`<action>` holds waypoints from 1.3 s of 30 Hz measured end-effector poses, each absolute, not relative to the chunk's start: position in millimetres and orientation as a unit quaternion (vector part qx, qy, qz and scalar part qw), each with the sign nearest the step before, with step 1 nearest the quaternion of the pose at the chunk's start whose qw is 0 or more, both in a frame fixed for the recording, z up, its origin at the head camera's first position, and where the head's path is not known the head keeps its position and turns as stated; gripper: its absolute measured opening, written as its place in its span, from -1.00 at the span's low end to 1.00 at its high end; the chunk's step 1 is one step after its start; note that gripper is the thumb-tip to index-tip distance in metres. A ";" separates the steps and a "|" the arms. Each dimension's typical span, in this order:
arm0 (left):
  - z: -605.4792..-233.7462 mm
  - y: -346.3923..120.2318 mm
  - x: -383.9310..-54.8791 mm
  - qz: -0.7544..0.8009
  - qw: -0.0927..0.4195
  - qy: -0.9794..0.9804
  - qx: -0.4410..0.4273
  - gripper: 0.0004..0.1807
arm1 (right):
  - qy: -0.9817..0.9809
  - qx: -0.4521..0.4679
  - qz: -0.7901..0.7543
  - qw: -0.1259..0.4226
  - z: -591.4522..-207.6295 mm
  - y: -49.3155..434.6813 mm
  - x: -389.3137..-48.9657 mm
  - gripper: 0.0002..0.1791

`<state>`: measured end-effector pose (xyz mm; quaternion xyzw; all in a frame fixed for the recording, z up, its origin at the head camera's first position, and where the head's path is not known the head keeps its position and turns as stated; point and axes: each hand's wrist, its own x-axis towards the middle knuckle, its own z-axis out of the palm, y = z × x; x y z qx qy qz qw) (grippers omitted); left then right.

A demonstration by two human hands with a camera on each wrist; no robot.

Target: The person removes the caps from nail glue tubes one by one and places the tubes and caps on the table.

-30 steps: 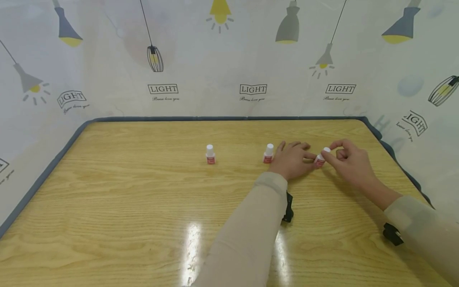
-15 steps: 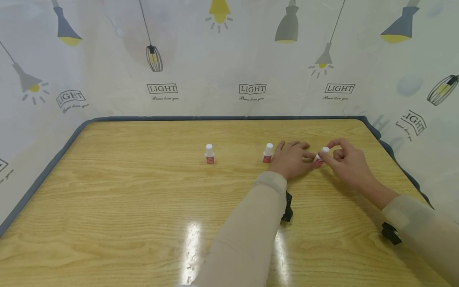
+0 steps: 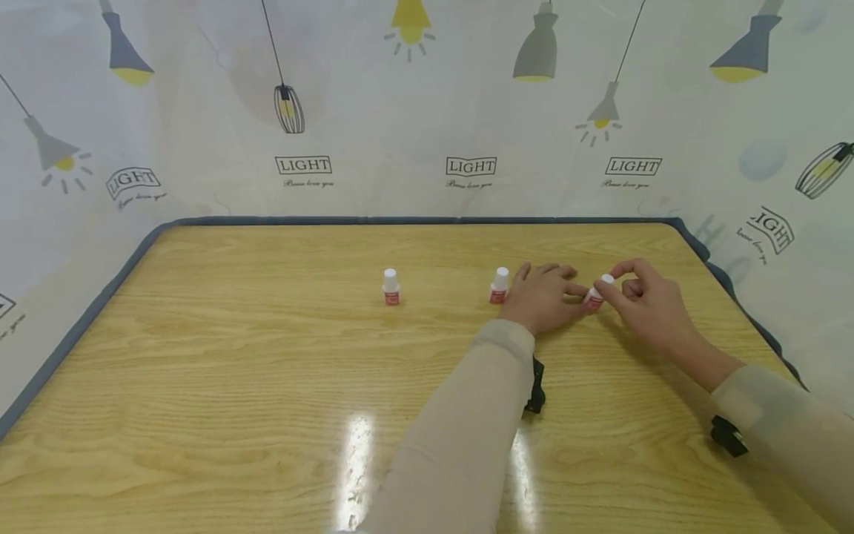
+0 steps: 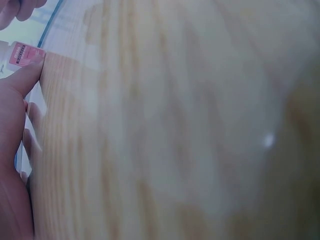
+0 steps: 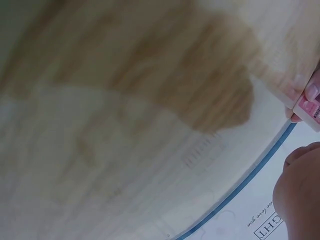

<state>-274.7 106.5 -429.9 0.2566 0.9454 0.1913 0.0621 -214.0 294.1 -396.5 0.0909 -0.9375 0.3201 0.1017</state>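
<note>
A small white bottle [image 3: 594, 300] with a pink-red label and white cap stands tilted on the table's right side. My left hand [image 3: 542, 302] lies low on the table and pinches the bottle's base between thumb and index finger; its other fingers are spread out. From the right, my right hand [image 3: 657, 308] holds the white cap [image 3: 606, 279] between thumb and index finger. In the left wrist view, the left thumb [image 4: 26, 76] presses against the pink label [image 4: 24, 54]. The right wrist view catches the bottle's label end [image 5: 311, 111] at its edge.
Two matching bottles stand upright: one [image 3: 498, 288] just left of my left hand, another [image 3: 391, 288] farther left. The wood-grain table [image 3: 220, 356] has a dark blue edging [image 3: 400, 220]. A lamp-print backdrop [image 3: 387, 119] rises behind it.
My right thumb has shifted slightly at the cap, with the fingers still around it. The left hand, the tilted bottle and the other two bottles stay in place.
</note>
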 end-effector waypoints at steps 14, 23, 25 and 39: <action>-437.0 108.1 -280.9 0.198 0.063 0.943 0.261 -0.48 | -0.939 0.090 0.317 0.100 -395.6 293.3 -213.2 -0.61; -438.9 110.1 -282.9 0.197 0.061 0.943 0.261 -0.47 | -0.940 0.089 0.314 0.100 -395.2 293.9 -212.4 -0.61; -438.9 110.1 -283.2 0.196 0.061 0.943 0.261 -0.47 | -0.940 0.090 0.313 0.102 -395.4 293.8 -212.5 -0.62; -435.3 108.4 -278.7 0.201 0.058 0.944 0.257 -0.49 | -0.937 0.103 0.313 0.115 -397.0 293.7 -212.5 -0.65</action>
